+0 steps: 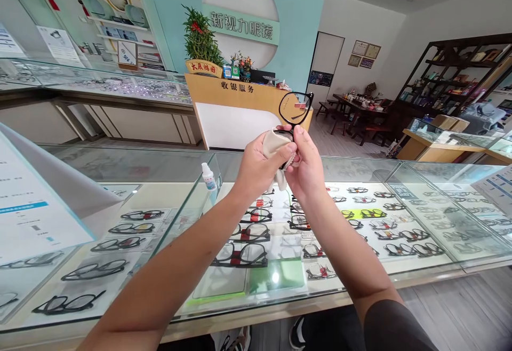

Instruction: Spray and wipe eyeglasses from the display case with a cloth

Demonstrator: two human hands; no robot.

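Black-framed eyeglasses [296, 109] are held up over the glass counter, one lens rising above my hands and the other mostly covered by a beige cloth [272, 142]. My left hand [259, 165] is closed on the cloth, pressing it round the lower lens with the thumb. The fingers of my right hand [309, 165] pinch the frame near its middle. Both hands are close together, and part of the cloth hangs between them. A small white spray bottle [208, 177] stands on the counter to the left of my hands.
The glass display counter [280, 300] spans the front, with rows of eyeglasses inside. A printed sheet [36, 201] stands at the left and another [496, 188] at the right. Beyond are a wooden cashier desk [236, 127], a potted plant [200, 41] and a dark shelf [452, 79].
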